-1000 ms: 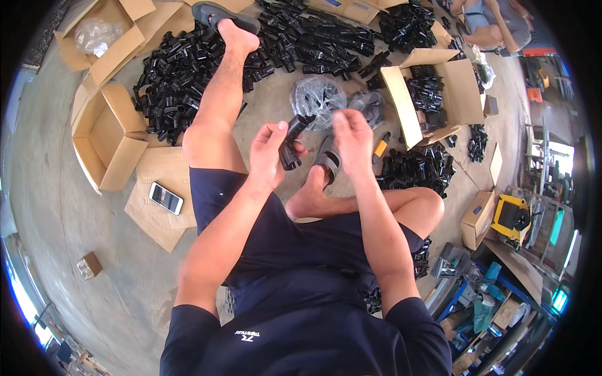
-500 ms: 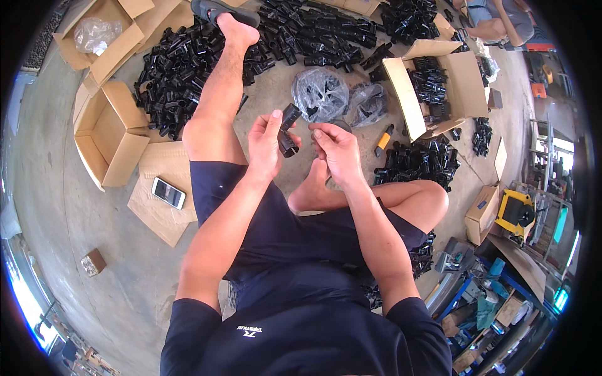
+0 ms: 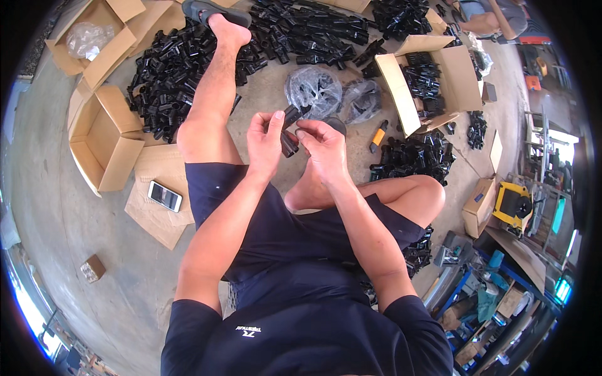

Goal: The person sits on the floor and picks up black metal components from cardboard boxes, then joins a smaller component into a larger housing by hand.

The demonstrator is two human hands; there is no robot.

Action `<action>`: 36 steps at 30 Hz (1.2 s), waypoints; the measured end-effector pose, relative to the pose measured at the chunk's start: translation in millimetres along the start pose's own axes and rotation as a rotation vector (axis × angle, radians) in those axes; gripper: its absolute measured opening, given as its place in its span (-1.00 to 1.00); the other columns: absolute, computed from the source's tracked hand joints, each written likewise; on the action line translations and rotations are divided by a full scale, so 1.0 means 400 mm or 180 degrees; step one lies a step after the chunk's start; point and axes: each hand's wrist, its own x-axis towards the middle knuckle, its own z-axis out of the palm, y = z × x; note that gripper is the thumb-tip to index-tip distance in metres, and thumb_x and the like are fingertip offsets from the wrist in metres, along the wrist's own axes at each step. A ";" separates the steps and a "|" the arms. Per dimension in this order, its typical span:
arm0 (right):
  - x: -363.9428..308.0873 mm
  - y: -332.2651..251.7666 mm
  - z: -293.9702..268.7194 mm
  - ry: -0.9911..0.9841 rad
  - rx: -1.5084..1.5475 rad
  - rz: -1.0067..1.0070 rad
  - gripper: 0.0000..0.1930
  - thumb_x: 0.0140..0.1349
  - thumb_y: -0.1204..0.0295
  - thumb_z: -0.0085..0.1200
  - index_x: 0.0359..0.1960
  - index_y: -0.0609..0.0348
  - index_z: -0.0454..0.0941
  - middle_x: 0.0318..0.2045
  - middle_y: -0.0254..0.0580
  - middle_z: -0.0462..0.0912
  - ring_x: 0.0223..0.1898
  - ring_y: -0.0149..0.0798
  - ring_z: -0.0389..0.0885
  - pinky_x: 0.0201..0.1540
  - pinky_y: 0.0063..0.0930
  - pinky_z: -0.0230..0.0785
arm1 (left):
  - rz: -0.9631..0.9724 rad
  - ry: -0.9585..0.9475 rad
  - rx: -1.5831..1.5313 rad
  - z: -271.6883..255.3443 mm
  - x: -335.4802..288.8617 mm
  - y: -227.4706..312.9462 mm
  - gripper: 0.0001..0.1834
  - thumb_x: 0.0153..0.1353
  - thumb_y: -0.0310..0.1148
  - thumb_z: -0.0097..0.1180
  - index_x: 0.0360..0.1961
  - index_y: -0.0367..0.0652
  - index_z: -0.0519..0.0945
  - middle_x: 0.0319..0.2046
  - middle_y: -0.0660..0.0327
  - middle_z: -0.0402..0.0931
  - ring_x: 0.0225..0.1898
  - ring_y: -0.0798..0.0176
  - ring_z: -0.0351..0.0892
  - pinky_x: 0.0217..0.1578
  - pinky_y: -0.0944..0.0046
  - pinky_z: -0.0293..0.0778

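Note:
My left hand (image 3: 265, 141) is wrapped round a black plastic pipe fitting (image 3: 291, 116) with tube-like arms, its thumb lying along the top. Close against its right side is my right hand (image 3: 324, 145), thumb and fingertips pinched together at the fitting's edge. Whatever sits in that pinch is too small to make out. Just beyond both hands, clear plastic bags (image 3: 313, 92) with dark pieces inside rest on the concrete floor.
Heaps of black fittings (image 3: 166, 84) spread ahead and to the left. An opened carton (image 3: 394, 88) of fittings, a yellow-handled cutter (image 3: 379, 136) and another pile (image 3: 414, 160) lie right. Left are an open cardboard box (image 3: 106, 138) and a phone (image 3: 165, 195) on cardboard. Another person (image 3: 492, 19) sits far right.
My right hand has moved left, bringing its pinched fingertips up against the fitting. My left hand keeps its hold, and the whole view has shifted slightly.

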 end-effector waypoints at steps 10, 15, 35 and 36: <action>0.013 0.048 -0.006 0.0185 0.0170 0.0062 -0.82 0.30 0.55 0.21 -0.08 0.31 0.65 -0.35 -0.31 0.68 -0.39 -0.52 0.57 -0.34 -0.61 0.43 | 0.0136 0.0225 0.0129 -0.003 0.008 -0.003 -0.69 0.44 -0.19 0.15 -0.19 -0.27 0.45 -0.39 0.17 0.56 -0.59 0.35 0.62 -0.61 0.39 0.48; 0.011 0.044 -0.013 0.0038 0.0537 0.0134 -0.81 0.26 0.56 0.24 -0.12 0.35 0.64 -0.35 -0.27 0.68 -0.41 -0.50 0.57 -0.35 -0.59 0.44 | 0.0155 0.0245 0.0113 0.001 0.003 0.001 -0.68 0.44 -0.18 0.15 -0.19 -0.27 0.45 -0.40 0.17 0.56 -0.61 0.33 0.62 -0.63 0.39 0.46; 0.007 0.026 -0.012 -0.0011 0.0463 0.0100 -0.80 0.23 0.55 0.27 -0.12 0.33 0.69 -0.37 -0.27 0.71 -0.43 -0.49 0.57 -0.40 -0.59 0.41 | 0.0632 0.0223 0.0694 -0.011 0.008 -0.027 -0.75 0.46 -0.23 0.12 -0.24 -0.20 0.47 -0.41 0.29 0.51 -0.56 0.51 0.45 -0.60 0.44 0.44; 0.007 0.028 -0.016 -0.0029 0.0476 0.0111 -0.80 0.23 0.56 0.27 -0.12 0.34 0.69 -0.38 -0.27 0.71 -0.44 -0.49 0.57 -0.41 -0.59 0.41 | 0.0703 0.0217 0.0772 -0.008 0.007 -0.028 -0.76 0.46 -0.23 0.12 -0.25 -0.20 0.48 -0.41 0.30 0.50 -0.54 0.53 0.43 -0.58 0.45 0.43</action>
